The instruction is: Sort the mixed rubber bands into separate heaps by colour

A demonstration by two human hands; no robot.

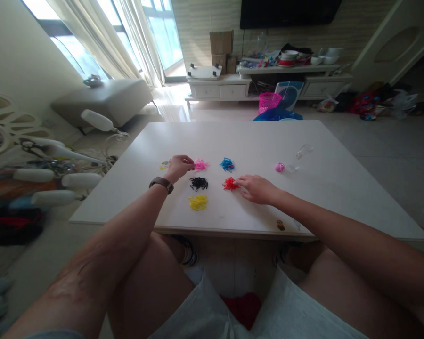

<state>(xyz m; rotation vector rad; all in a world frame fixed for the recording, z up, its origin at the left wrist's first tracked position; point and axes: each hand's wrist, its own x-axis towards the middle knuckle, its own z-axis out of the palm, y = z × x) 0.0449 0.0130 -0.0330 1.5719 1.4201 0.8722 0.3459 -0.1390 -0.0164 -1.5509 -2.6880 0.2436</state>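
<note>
Small looped pieces, like rubber bands, lie on the white table (155, 141) in piles sorted by colour. My left hand (179, 167), with a dark band on its wrist, has its fingers drawn together at the left edge of the pink pile (201, 165). What its fingertips hold, if anything, is too small to tell. My right hand (257, 189) reaches in from the right, fingers stretched out and thumb apart, fingertips touching the red pile (229, 184). Around them are the blue pile (227, 164), the black pile (199, 183) and the yellow pile (198, 203).
Small yellowish pieces (165, 164) lie partly behind my left hand. To the right are a pink round object (280, 167) and a clear container (304, 150). A small dark-and-yellow figure (280, 225) lies by the near edge. A pink basket (269, 101) stands beyond the table.
</note>
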